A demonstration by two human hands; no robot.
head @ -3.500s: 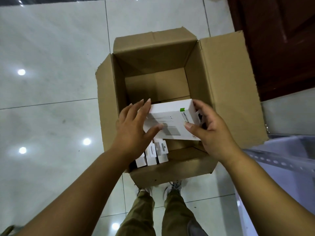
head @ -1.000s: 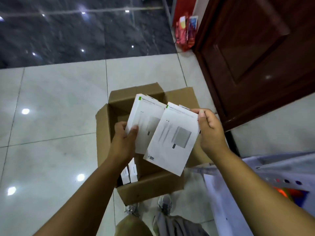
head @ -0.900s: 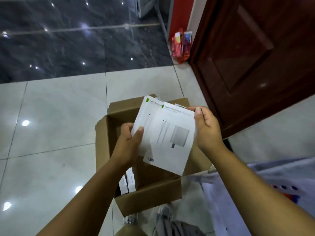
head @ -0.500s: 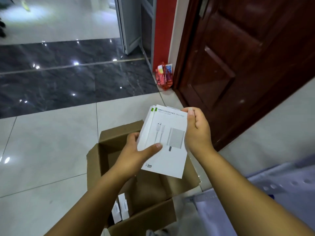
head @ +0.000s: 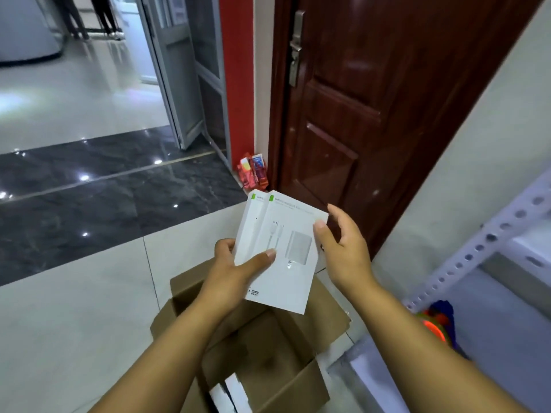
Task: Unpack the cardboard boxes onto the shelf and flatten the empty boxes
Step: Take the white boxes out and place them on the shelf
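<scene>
An open brown cardboard box (head: 301, 338) stands on the floor below my arms, with small white packs (head: 231, 393) left in its near corner. My left hand (head: 235, 272) grips a stack of flat white product boxes (head: 287, 251) with green corner marks, held above the carton; its thumb lies across the front one. My right hand (head: 343, 251) is at the stack's right edge with fingers spread, thumb tip touching the top right corner. The white metal shelf (head: 489, 242) rises at the right.
A dark red wooden door (head: 372, 108) stands straight ahead. A red packet (head: 253, 171) lies on the floor at its foot. A glass door (head: 185, 70) stands open at the left. Orange and blue items (head: 438, 326) sit on the lower shelf level. Someone's legs (head: 86, 16) are far off.
I lifted the white boxes out of the carton and squared them into one stack. My view tilted up toward the door. My right hand has loosened from the stack's edge.
</scene>
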